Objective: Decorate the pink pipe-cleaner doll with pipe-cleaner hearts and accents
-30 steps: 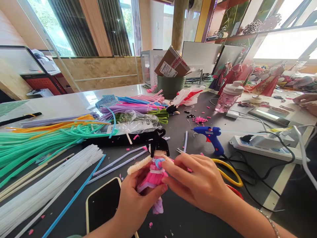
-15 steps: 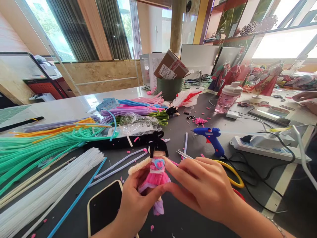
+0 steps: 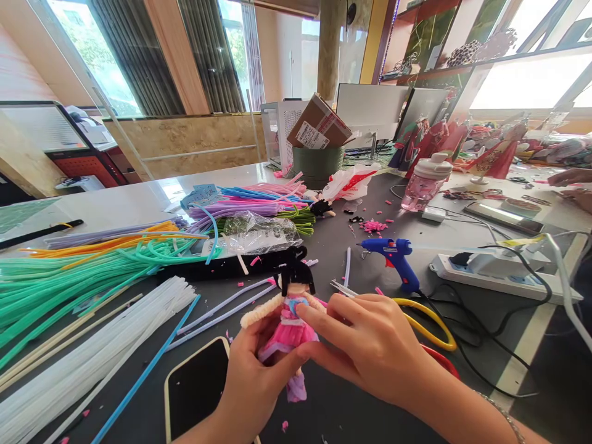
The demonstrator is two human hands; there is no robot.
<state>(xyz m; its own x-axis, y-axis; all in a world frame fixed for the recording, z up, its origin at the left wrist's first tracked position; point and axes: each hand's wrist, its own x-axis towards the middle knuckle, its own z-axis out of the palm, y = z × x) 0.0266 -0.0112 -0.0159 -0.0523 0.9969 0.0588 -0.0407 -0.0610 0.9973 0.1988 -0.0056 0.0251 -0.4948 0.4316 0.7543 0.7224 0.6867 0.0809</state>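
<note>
A small doll (image 3: 290, 332) with black hair, a pink dress and fuzzy cream arms is held upright above the dark table. My left hand (image 3: 259, 370) grips its skirt and lower body, the thumb lying across the front. My right hand (image 3: 365, 345) presses an index fingertip on the blue and pink chest piece, its thumb meeting my left thumb beside the skirt. Its other fingers are curled, and what may be under them is hidden. Pale scissor-like tips (image 3: 343, 288) show just behind my right hand. Below the skirt hangs a lilac foot.
A phone (image 3: 197, 385) lies left of my left hand. Bundles of green (image 3: 78, 271) and white stems (image 3: 97, 351) fill the left. A blue glue gun (image 3: 393, 253), yellow handle loop (image 3: 435, 320), cables and a power strip (image 3: 490, 277) are at right. Another person's hand (image 3: 573, 185) shows far right.
My right index finger has moved left from the doll's arm onto the chest piece, partly covering it. My left hand and the doll have hardly moved.
</note>
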